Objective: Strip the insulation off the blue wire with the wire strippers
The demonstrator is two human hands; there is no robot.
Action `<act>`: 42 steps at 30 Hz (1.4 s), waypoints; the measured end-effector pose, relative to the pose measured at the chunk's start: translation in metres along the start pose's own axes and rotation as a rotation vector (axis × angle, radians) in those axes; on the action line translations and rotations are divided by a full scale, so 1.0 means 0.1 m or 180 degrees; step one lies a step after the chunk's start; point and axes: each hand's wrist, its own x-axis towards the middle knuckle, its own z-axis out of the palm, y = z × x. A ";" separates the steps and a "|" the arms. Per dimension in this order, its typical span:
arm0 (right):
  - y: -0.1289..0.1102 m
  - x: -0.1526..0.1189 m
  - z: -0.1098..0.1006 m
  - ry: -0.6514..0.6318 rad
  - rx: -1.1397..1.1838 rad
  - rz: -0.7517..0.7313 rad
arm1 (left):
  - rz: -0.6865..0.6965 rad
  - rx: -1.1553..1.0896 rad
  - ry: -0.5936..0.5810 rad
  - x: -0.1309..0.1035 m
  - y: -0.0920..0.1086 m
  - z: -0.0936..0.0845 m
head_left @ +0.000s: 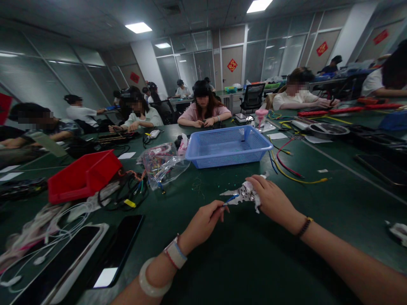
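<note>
My right hand (270,197) is wrapped round a pair of wire strippers (243,195), whose handles look covered in white tissue (257,204). The metal jaws point left, toward my other hand. Pinched in the fingers of my left hand (208,220) is a short blue wire (231,200), which runs up to the jaws. Whether the jaws grip the wire I cannot tell. Just beyond the tool stands a blue perforated plastic basket (229,160).
A red bin (84,176), a clear bag of wires (160,163) and a black cable bundle (122,197) lie to the left. Two phones, one a dark phone (119,248), sit nearer me. Coloured cables (294,173) stretch across the right. Several people sit at tables beyond.
</note>
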 end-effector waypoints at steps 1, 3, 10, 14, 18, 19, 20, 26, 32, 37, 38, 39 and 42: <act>0.00 0.00 0.00 -0.0018 -0.0011 0.0007 | 0.0002 -0.0005 0.0006 0.00 0.00 0.00; -0.01 0.00 -0.01 -0.0053 -0.0002 0.0047 | 0.0000 -0.0026 0.0017 0.01 0.00 0.00; -0.01 -0.03 0.05 -0.0046 0.0325 0.0102 | -0.0057 -0.0042 0.0003 0.00 0.03 -0.01; 0.00 -0.04 0.09 -0.0109 0.0563 0.0120 | -0.0083 -0.0047 -0.0022 0.00 0.05 -0.01; 0.00 -0.05 0.11 -0.0172 0.0696 0.0211 | -0.0119 -0.0052 -0.0001 0.00 0.05 -0.01; -0.01 -0.05 0.11 -0.0177 0.0680 0.0234 | -0.0129 -0.0058 -0.0001 0.00 0.05 -0.01; -0.01 -0.05 0.10 -0.0167 0.0646 0.0255 | -0.0138 -0.0063 -0.0007 -0.01 0.04 -0.01; -0.01 -0.04 0.07 -0.0038 0.0392 0.0189 | -0.0180 -0.0033 -0.0054 -0.01 0.04 -0.02; 0.02 -0.03 0.05 0.0129 0.0325 0.0123 | -0.0230 0.0032 -0.0019 0.00 0.06 -0.01; 0.06 -0.03 0.06 0.0126 0.0353 0.0139 | -0.0239 0.0050 0.0004 0.00 0.07 -0.02; 0.06 -0.03 0.07 0.0111 0.0355 0.0135 | -0.0229 0.0052 0.0002 0.00 0.06 -0.02; 0.06 -0.03 0.07 0.0092 0.0358 0.0138 | -0.0219 0.0053 -0.0005 0.00 0.06 -0.02; 0.04 -0.03 0.06 0.0008 0.0368 0.0144 | -0.0224 0.0039 -0.0011 0.00 0.05 -0.02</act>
